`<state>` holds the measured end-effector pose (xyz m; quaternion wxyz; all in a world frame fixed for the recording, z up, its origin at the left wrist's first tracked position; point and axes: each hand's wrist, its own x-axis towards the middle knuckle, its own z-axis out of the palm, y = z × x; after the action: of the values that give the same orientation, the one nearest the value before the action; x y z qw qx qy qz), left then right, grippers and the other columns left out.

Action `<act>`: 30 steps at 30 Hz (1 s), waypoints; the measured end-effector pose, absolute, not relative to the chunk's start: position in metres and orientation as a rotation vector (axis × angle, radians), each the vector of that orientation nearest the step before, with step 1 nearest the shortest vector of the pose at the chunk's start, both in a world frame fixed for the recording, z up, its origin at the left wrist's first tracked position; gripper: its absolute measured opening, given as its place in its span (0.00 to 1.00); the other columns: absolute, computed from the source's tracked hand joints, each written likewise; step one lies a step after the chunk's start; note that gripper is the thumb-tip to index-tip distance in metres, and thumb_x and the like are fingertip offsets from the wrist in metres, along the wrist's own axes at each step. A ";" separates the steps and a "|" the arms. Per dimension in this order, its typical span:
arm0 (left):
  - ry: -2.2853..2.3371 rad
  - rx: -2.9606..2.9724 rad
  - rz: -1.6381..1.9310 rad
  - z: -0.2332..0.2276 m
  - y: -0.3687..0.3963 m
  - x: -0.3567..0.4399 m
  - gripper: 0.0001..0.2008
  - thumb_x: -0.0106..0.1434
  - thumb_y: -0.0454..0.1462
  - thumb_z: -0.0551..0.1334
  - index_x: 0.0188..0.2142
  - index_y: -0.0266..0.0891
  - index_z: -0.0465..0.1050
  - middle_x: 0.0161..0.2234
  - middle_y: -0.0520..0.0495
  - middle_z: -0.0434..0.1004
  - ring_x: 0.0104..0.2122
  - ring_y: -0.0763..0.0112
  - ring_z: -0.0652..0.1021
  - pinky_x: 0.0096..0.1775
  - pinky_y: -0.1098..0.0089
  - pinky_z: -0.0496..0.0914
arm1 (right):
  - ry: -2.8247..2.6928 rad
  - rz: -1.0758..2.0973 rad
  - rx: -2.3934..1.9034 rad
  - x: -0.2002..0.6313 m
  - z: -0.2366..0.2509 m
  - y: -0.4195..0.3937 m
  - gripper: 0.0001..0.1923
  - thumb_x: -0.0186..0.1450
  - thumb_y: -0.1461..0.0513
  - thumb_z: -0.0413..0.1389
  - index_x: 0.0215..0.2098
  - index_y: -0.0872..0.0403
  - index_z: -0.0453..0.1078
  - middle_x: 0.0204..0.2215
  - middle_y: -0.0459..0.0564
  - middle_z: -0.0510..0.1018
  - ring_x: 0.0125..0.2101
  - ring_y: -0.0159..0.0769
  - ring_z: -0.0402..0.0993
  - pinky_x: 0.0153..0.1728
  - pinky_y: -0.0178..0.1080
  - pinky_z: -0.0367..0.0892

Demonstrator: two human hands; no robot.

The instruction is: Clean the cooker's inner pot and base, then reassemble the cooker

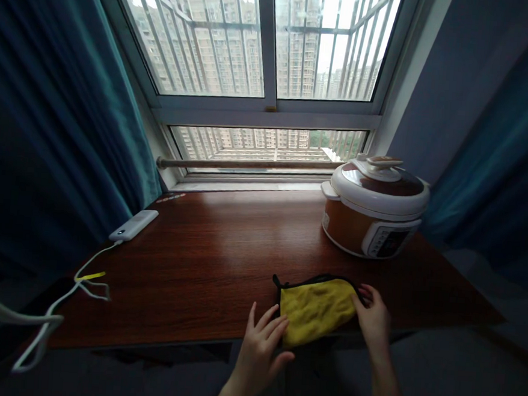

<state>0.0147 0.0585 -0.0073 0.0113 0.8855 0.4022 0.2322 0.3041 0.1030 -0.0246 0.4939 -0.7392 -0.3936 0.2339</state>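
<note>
both hands rest on the yellow cloth (316, 309) at the table's (205, 260) near edge, left hand (260, 342) spread flat, right hand (374, 319) loosely curled on its corner, seemingly smoothing it, next needing a firm grasp.

yellow cloth (314, 310) edged black; dark red-brown table (205, 266); brown-and-white cooker (372, 208).

An electric cooker (374, 206) and a white power bank (134, 225) with its cable (72, 284) sit on the wooden table (205, 260).
</note>
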 end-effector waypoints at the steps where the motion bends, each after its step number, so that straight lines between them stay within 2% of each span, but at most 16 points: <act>1: 1.286 2.691 0.785 -0.005 0.061 0.018 0.20 0.62 0.44 0.54 0.52 0.40 0.63 0.47 0.43 0.73 0.53 0.55 0.67 0.56 0.43 0.50 | -1.020 0.541 -1.855 0.306 -0.025 0.102 0.23 0.53 0.52 0.54 0.42 0.57 0.67 0.38 0.58 0.76 0.38 0.44 0.74 0.39 0.43 0.67; 3: 1.569 2.437 0.894 0.000 0.068 0.027 0.17 0.64 0.44 0.51 0.48 0.37 0.66 0.44 0.41 0.74 0.48 0.60 0.71 0.53 0.53 0.60 | -1.163 0.508 -1.976 0.309 -0.022 0.103 0.22 0.55 0.51 0.52 0.41 0.57 0.70 0.37 0.59 0.77 0.38 0.46 0.74 0.39 0.42 0.66; 5: 1.897 2.143 0.836 0.005 0.078 0.035 0.17 0.64 0.44 0.51 0.45 0.35 0.67 0.41 0.38 0.74 0.43 0.61 0.74 0.45 0.62 0.67 | -1.295 0.489 -2.069 0.309 -0.018 0.106 0.22 0.56 0.52 0.51 0.40 0.59 0.72 0.36 0.60 0.78 0.37 0.48 0.74 0.38 0.42 0.66; 9: 1.993 1.881 0.484 0.014 0.094 0.047 0.12 0.59 0.43 0.57 0.38 0.37 0.70 0.36 0.41 0.75 0.37 0.60 0.76 0.36 0.67 0.67 | -1.425 0.587 -2.047 0.308 -0.013 0.111 0.20 0.56 0.53 0.52 0.38 0.57 0.74 0.34 0.58 0.79 0.35 0.46 0.75 0.36 0.40 0.67; 11: 1.957 1.839 0.464 0.016 0.098 0.051 0.09 0.58 0.41 0.58 0.36 0.39 0.70 0.35 0.44 0.76 0.37 0.63 0.76 0.35 0.70 0.66 | -1.423 0.588 -1.971 0.306 -0.013 0.113 0.19 0.56 0.54 0.52 0.40 0.56 0.74 0.36 0.56 0.79 0.37 0.45 0.75 0.38 0.40 0.67; 13: 1.934 1.848 0.570 0.016 0.101 0.053 0.08 0.59 0.39 0.56 0.38 0.41 0.70 0.37 0.46 0.76 0.37 0.65 0.76 0.35 0.71 0.65 | -1.417 0.526 -1.869 0.304 -0.012 0.114 0.19 0.57 0.55 0.51 0.40 0.56 0.74 0.39 0.55 0.78 0.40 0.43 0.74 0.42 0.41 0.66; 16: 1.868 1.929 0.825 0.014 0.105 0.053 0.10 0.60 0.36 0.55 0.41 0.42 0.70 0.40 0.47 0.74 0.40 0.66 0.74 0.40 0.69 0.65 | -1.438 0.410 -1.724 0.303 -0.009 0.114 0.16 0.57 0.56 0.50 0.34 0.55 0.75 0.41 0.55 0.77 0.42 0.42 0.72 0.47 0.42 0.64; 18: 1.863 1.956 0.963 0.014 0.106 0.051 0.08 0.59 0.37 0.55 0.37 0.41 0.72 0.39 0.46 0.74 0.42 0.63 0.72 0.44 0.66 0.64 | -1.454 0.394 -1.637 0.303 -0.007 0.114 0.15 0.58 0.56 0.51 0.33 0.55 0.76 0.41 0.54 0.77 0.42 0.42 0.72 0.47 0.42 0.64; 20: 1.890 1.875 1.030 0.015 0.105 0.046 0.09 0.60 0.41 0.55 0.31 0.40 0.71 0.35 0.45 0.75 0.39 0.62 0.73 0.42 0.65 0.65 | -1.441 0.444 -1.596 0.302 -0.007 0.116 0.16 0.59 0.55 0.50 0.36 0.54 0.75 0.39 0.53 0.78 0.40 0.41 0.73 0.45 0.41 0.65; 24: 1.825 1.591 0.926 0.013 0.098 0.034 0.10 0.63 0.42 0.51 0.30 0.40 0.66 0.26 0.47 0.75 0.29 0.65 0.76 0.32 0.70 0.65 | -1.489 0.545 -1.706 0.299 -0.011 0.124 0.16 0.60 0.53 0.50 0.37 0.52 0.75 0.36 0.51 0.79 0.37 0.42 0.75 0.40 0.40 0.66; 27: 1.888 1.579 0.747 0.010 0.093 0.030 0.06 0.62 0.38 0.51 0.33 0.39 0.64 0.26 0.46 0.76 0.30 0.64 0.77 0.30 0.72 0.63 | -1.550 0.492 -1.868 0.294 -0.013 0.132 0.14 0.59 0.53 0.51 0.34 0.51 0.75 0.33 0.51 0.79 0.33 0.41 0.75 0.35 0.38 0.65; 30: 1.993 1.619 0.630 0.010 0.091 0.033 0.09 0.63 0.37 0.51 0.41 0.37 0.63 0.29 0.43 0.77 0.31 0.63 0.78 0.30 0.71 0.62 | -1.560 0.347 -2.064 0.287 -0.011 0.135 0.15 0.60 0.51 0.51 0.33 0.51 0.73 0.28 0.51 0.78 0.30 0.40 0.74 0.29 0.36 0.62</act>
<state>0.0327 0.0907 0.0104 0.2461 0.5936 0.7306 0.2309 0.2865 0.1353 -0.0114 0.2626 -0.7628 -0.5768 0.1283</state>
